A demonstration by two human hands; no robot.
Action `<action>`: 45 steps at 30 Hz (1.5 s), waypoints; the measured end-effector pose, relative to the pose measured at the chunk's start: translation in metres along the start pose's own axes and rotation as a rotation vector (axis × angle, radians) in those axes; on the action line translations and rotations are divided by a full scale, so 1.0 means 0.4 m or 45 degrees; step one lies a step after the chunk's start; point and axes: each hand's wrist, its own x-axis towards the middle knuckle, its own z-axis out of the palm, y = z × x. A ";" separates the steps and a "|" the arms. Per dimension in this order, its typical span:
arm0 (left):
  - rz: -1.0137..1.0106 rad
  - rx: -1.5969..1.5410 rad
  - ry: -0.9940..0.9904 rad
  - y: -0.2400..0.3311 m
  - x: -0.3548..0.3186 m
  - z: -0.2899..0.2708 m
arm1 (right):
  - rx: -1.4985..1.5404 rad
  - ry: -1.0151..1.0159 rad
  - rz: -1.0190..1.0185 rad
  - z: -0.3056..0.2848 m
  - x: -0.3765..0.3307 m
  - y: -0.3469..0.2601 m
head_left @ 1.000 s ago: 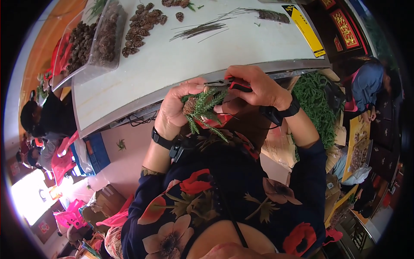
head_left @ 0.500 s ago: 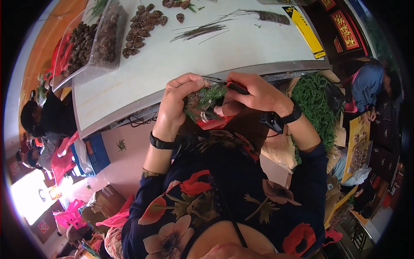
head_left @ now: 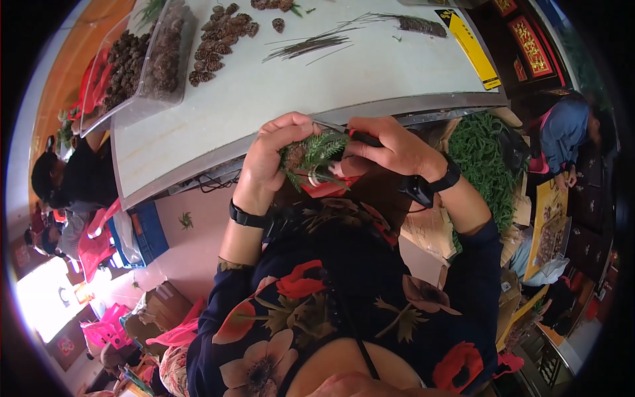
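So the thing that matters here is the little bundle of green fir-like sprigs with a brown pine cone tucked in (head_left: 311,157), which sits just below the near edge of the long white worktable (head_left: 284,92), right between both hands. The left hand (head_left: 274,162) is clamped round the bundle's left side, fingers curled over the top. The right hand (head_left: 390,149) comes in from the right, pinched shut on what looks like a dark thin tool or wire (head_left: 360,137) touching the sprigs. Honestly it's too small to say which.

The bundle's long axis runs roughly left-right, tips fanning toward the right hand. The left hand is the one really carrying it, and the right is just at its edge.

Compared with a second ago, the bundle has tipped and tucked deeper into the left fist, with fewer sprigs sticking out downward, and the hands have closed in on each other. The loose brown pine cones (head_left: 221,36) on the far side of the table haven't budged.
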 end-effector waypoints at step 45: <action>0.044 -0.039 0.014 -0.002 -0.008 0.005 | 0.096 0.142 0.097 -0.022 0.005 -0.029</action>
